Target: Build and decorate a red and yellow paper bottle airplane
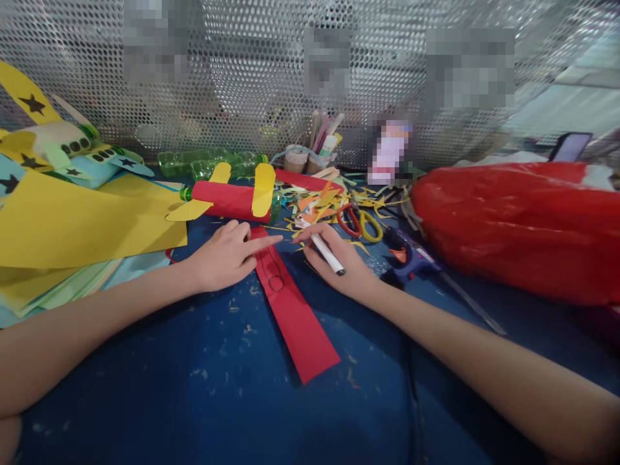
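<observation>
- Blue worktop: long red paper strip slants toward five o'clock.
- Left hand half-open, empty: I'd pin the strip.
- Right hand clasps white plastic marker.

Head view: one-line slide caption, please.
Left hand at a red strip bearing a black outline, right hand holding a white marker; red-wrapped bottle beyond.
</observation>
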Demonstrator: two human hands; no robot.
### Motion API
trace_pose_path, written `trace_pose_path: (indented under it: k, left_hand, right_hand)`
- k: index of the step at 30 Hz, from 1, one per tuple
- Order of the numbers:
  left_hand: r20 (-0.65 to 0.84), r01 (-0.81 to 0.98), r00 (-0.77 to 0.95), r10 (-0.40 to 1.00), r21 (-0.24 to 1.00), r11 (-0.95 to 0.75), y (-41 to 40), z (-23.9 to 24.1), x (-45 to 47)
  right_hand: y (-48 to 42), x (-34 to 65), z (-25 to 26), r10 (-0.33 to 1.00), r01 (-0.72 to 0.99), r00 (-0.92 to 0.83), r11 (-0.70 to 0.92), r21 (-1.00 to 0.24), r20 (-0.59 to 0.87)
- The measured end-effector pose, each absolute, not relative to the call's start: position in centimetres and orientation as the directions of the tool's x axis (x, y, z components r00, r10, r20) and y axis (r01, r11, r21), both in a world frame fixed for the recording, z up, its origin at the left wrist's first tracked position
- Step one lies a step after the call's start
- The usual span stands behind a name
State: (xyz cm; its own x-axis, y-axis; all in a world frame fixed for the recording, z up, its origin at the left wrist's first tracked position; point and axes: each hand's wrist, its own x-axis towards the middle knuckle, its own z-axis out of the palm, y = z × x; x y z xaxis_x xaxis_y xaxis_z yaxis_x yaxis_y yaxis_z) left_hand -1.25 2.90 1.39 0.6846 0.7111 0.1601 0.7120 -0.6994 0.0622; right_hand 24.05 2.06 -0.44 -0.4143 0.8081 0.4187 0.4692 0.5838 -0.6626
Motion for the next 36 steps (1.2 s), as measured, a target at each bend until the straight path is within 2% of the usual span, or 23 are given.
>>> trace_pose_path:
  k: [4, 11, 14, 18, 25, 30, 36]
  left_hand:
    - [0.130, 0.720, 0.684, 0.718, 0.034, -0.693, 2.5, 1.5, -1.1]
    - [0.199, 0.706, 0.684, 0.701, 0.058, -0.706, 1.6, 2.9, -0.9]
    - [0.149, 0.707, 0.676, 0.721, 0.144, -0.693, 1.3, 3.5, -0.9]
    - [0.103, 0.703, 0.659, 0.745, 0.267, -0.659, 1.7, 3.5, -1.2]
    - [0.083, 0.549, 0.746, 0.661, 0.484, -0.682, 1.5, 3.7, -1.0]
    - [0.017, 0.517, 0.821, 0.571, 0.401, -0.756, -0.3, 3.7, -0.3]
    - [-0.010, 0.530, 0.834, 0.552, 0.296, -0.795, -0.8, 3.2, 0.1]
  right_hand:
    - [2.1, 24.2, -0.6, 0.806, 0.468, -0.424, 0.585, -0.662, 0.412]
    - [2.3, 24.1, -0.6, 0.813, 0.407, -0.406, 0.570, -0.714, 0.417]
    - [2.9, 24.2, -0.9, 0.852, 0.284, -0.287, 0.513, -0.810, 0.439]
    - [3.7, 24.2, -1.4, 0.919, 0.105, -0.137, 0.385, -0.917, 0.371]
    - [3.9, 24.2, -1.5, 0.923, 0.102, -0.151, 0.370, -0.923, 0.353]
    - [3.9, 24.2, -1.4, 0.918, 0.105, -0.176, 0.376, -0.921, 0.355]
    - [3.9, 24.1, -1.4, 0.920, 0.112, -0.163, 0.376, -0.920, 0.356]
